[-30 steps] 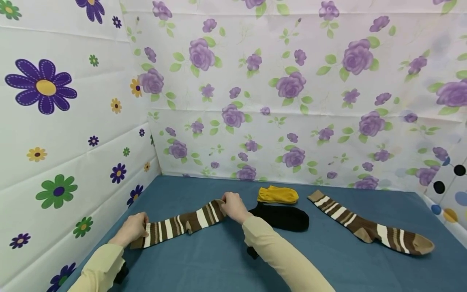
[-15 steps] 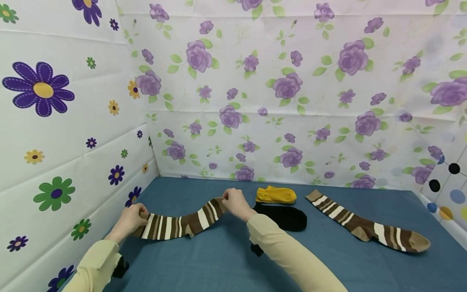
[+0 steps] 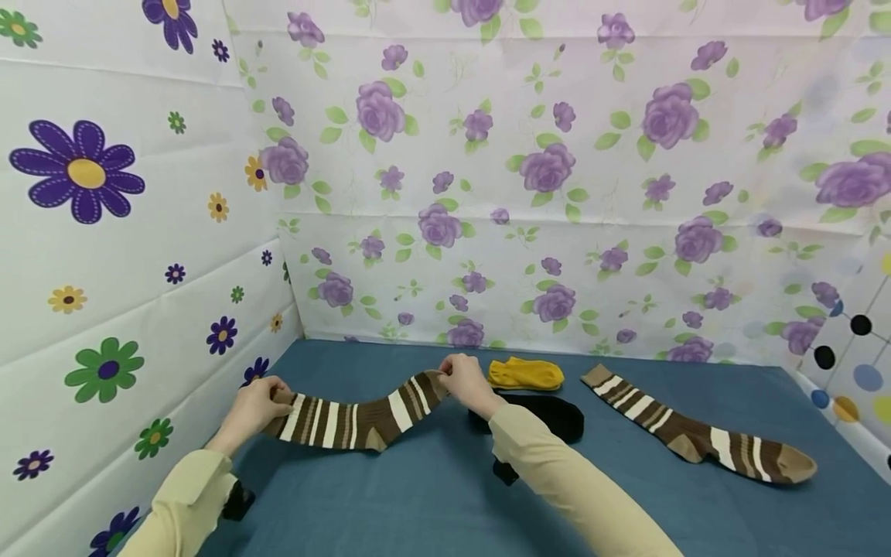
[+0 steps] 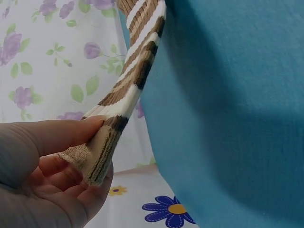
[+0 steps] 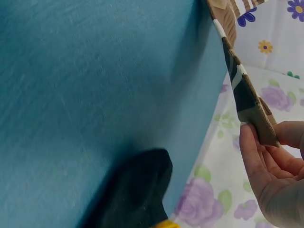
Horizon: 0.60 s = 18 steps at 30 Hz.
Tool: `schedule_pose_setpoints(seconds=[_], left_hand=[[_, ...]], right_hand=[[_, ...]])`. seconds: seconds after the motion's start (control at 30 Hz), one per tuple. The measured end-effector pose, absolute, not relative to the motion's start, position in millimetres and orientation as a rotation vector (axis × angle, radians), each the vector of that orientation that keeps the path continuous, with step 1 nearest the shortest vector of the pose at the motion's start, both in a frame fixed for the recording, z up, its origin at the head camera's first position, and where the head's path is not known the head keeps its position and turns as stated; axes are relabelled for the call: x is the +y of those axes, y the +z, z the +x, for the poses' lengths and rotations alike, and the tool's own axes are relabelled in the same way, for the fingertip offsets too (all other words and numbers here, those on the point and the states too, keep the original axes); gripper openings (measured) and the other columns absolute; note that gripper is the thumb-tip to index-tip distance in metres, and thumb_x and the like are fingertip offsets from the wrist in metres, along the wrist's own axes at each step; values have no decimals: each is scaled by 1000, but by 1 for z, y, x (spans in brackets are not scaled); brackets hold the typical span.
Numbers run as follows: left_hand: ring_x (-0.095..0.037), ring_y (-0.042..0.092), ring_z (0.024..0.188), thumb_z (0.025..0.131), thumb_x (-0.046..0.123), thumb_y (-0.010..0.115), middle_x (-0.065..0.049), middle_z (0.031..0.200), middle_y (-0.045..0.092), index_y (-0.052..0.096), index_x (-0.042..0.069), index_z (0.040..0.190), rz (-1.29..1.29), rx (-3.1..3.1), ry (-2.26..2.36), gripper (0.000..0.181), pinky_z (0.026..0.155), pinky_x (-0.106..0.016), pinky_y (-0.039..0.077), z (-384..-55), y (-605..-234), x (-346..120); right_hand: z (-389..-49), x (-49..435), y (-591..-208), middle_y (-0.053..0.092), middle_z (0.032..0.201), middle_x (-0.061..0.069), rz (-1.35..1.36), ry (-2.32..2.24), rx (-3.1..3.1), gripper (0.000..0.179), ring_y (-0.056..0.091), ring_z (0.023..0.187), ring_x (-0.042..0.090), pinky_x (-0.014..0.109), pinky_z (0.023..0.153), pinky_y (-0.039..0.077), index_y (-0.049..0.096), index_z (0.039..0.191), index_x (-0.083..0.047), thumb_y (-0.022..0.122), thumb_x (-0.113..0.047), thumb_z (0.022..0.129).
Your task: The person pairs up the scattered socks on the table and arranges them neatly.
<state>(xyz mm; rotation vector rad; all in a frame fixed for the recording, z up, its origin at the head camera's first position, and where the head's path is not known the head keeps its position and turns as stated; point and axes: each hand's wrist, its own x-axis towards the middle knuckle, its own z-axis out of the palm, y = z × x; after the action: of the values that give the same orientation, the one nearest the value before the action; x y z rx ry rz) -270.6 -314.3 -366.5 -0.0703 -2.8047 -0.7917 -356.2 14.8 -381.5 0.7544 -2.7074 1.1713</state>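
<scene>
A brown sock with white and tan stripes [image 3: 341,424] hangs stretched between both hands, sagging in the middle near its tan heel. My left hand [image 3: 256,408] pinches the tan cuff; in the left wrist view the thumb lies over the ribbed cuff [image 4: 97,149] with the fingers beneath. My right hand [image 3: 469,381] pinches the tan toe end, and the right wrist view shows that toe [image 5: 260,124] between thumb and fingers. A matching striped sock [image 3: 696,425] lies flat on the blue table at the right, heel toward me.
Behind my right forearm lies a black sock [image 3: 557,415], partly covered by the sleeve. A yellow sock [image 3: 525,374] is just beyond it. Flower-printed sheets [image 3: 418,294] wall off the back and left of the blue tabletop [image 3: 390,510].
Both hands have raised the striped sock off the table and carried it slightly right. The other socks stay in place; the head view has shifted a little.
</scene>
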Motion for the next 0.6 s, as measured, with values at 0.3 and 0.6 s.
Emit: schedule_pose_setpoints(seconds=[0.3, 0.6], left_hand=[[-24, 49, 67, 77, 3, 70, -11, 80, 55, 59, -3, 89, -152, -2800, -824, 18, 56, -40, 41, -275, -358, -299], [-24, 51, 69, 77, 9, 72, -10, 83, 55, 61, -2, 91, -211, -2808, -966, 22, 56, -37, 44, -282, -352, -284]], right_hand=[[-357, 34, -373, 58, 75, 8, 752, 1253, -2686, 8, 58, 56, 17, 25, 50, 48, 64, 89, 4, 57, 3, 86], [-353, 60, -365, 59, 74, 8, 749, 1334, -2663, 7, 60, 59, 24, 31, 53, 50, 63, 88, 4, 57, 1, 86]])
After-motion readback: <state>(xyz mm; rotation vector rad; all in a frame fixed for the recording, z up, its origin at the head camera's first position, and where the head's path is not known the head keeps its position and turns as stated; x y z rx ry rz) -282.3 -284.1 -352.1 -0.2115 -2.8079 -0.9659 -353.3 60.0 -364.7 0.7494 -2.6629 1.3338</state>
